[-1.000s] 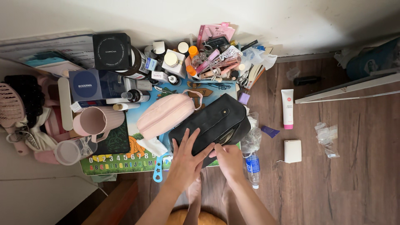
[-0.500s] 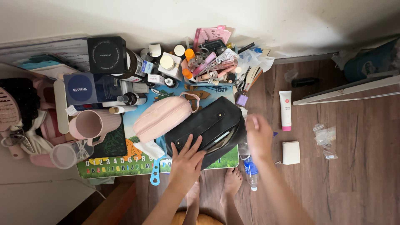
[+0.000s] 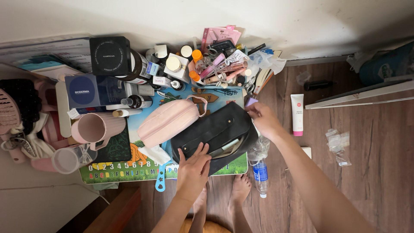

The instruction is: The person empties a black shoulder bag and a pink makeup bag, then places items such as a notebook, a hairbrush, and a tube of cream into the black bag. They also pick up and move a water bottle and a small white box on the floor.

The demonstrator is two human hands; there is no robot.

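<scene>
White box on floor mostly hidden behind right forearm. Left hand spread flat, pressing on black bag. Right hand loosely curled at bag's far corner; grip cannot be told.

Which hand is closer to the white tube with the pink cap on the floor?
The right hand. It reaches over the far end of the black bag, just left of the white tube. The left hand rests on the bag's near edge, much farther away.
</scene>
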